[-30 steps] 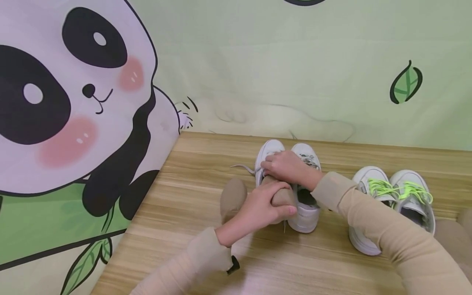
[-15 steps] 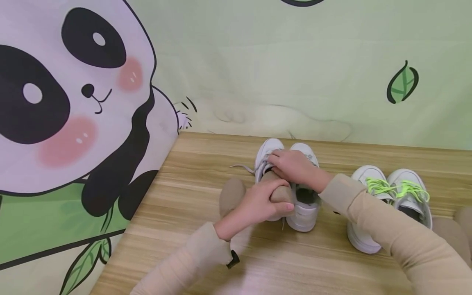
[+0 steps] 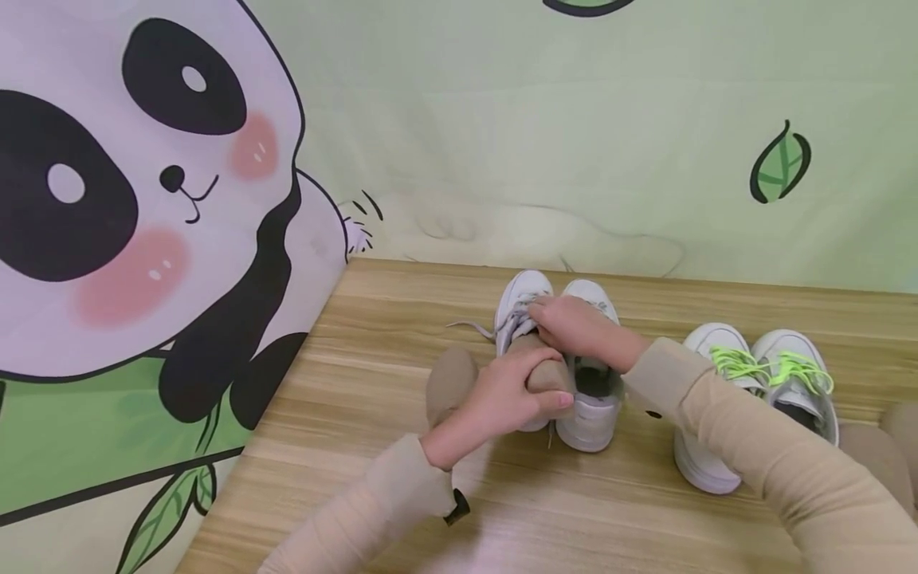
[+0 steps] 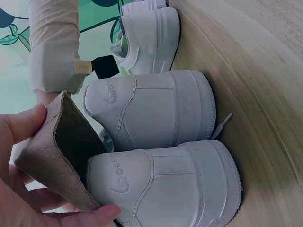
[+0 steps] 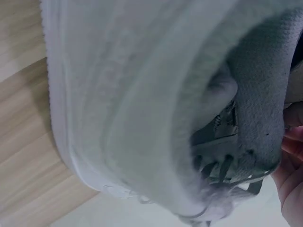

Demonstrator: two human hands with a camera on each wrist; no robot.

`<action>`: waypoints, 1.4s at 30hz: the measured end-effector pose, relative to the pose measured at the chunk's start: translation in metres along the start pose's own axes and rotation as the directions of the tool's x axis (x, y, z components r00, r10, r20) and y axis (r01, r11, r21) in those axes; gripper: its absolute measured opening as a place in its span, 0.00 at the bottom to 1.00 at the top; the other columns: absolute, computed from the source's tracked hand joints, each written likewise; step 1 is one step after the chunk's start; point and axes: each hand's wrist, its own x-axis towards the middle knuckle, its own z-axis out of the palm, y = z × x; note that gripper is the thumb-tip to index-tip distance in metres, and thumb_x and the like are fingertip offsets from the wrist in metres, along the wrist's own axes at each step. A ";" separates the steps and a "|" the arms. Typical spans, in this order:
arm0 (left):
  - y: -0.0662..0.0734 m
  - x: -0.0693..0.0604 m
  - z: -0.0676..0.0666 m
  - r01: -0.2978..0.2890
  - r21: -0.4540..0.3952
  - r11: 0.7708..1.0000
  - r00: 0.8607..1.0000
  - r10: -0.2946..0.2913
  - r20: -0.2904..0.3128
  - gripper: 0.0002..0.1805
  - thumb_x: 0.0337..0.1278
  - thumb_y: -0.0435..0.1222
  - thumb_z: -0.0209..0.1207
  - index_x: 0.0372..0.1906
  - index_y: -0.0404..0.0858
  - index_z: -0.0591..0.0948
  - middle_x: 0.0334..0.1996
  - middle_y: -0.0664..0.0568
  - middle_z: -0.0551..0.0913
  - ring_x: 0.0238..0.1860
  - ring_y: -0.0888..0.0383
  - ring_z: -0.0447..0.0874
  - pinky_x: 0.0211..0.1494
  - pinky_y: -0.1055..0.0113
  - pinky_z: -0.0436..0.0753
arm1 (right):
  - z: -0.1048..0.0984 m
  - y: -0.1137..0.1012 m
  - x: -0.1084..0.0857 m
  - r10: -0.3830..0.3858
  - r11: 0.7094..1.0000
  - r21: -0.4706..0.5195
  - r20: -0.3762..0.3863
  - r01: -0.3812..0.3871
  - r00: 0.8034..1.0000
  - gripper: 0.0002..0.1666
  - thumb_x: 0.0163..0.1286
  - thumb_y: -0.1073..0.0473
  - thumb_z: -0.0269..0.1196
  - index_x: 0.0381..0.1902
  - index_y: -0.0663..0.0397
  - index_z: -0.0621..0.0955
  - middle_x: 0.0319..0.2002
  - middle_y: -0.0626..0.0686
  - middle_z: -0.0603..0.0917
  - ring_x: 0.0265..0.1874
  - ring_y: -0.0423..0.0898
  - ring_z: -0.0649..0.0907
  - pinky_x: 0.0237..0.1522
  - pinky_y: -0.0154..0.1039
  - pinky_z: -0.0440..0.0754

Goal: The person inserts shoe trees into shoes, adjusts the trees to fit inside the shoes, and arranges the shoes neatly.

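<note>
A brown moulded-pulp shoe insert (image 3: pixel 534 344) stands tilted in the opening of the left white sneaker (image 3: pixel 511 303). My left hand (image 3: pixel 502 399) grips its rear end, thumb and fingers on opposite sides; the left wrist view shows the insert's hollow back (image 4: pixel 78 132) above the heel (image 4: pixel 128 182). My right hand (image 3: pixel 579 327) is at the same sneaker's laces, its curled fingers pinching the tongue area; fingertips are partly hidden. Right beside it stands the other white sneaker (image 3: pixel 590 426), its opening showing. That sneaker fills most of the right wrist view.
A second brown insert (image 3: pixel 450 383) lies left of the shoes on the wooden surface (image 3: pixel 387 319). To the right stands a white pair with green laces (image 3: pixel 796 371), with more brown inserts (image 3: pixel 871 458) beside it. A panda-printed cloth backdrop (image 3: pixel 502 119) borders the surface behind and at left.
My right hand has shifted slightly right and its fingers have drawn in over the laces, uncovering more of the left sneaker's front. The left hand keeps its grip on the insert.
</note>
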 end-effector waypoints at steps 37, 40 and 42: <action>-0.020 0.009 -0.005 -0.135 -0.008 0.991 0.989 0.135 0.060 0.29 0.44 0.49 0.62 0.54 0.44 0.72 0.53 0.56 0.74 0.55 0.59 0.69 0.55 0.64 0.69 | 0.008 0.008 -0.008 0.132 0.982 0.144 -0.055 -0.123 0.990 0.10 0.54 0.62 0.58 0.17 0.52 0.68 0.19 0.48 0.69 0.19 0.42 0.69 0.22 0.35 0.68; -0.023 0.008 -0.006 -0.132 -0.036 0.991 0.989 0.134 0.055 0.30 0.42 0.49 0.63 0.54 0.45 0.71 0.52 0.56 0.75 0.54 0.59 0.70 0.55 0.63 0.70 | 0.007 0.009 -0.010 0.192 0.973 0.136 -0.044 -0.185 0.980 0.14 0.54 0.56 0.61 0.17 0.53 0.69 0.19 0.48 0.70 0.19 0.43 0.70 0.22 0.36 0.68; -0.024 0.007 -0.006 -0.134 -0.059 0.989 0.989 0.137 0.049 0.31 0.41 0.48 0.64 0.54 0.45 0.71 0.52 0.56 0.74 0.54 0.59 0.70 0.55 0.63 0.70 | 0.006 0.011 -0.010 0.223 0.966 0.136 -0.023 -0.218 0.975 0.16 0.54 0.53 0.62 0.16 0.53 0.69 0.18 0.48 0.69 0.18 0.43 0.69 0.20 0.35 0.66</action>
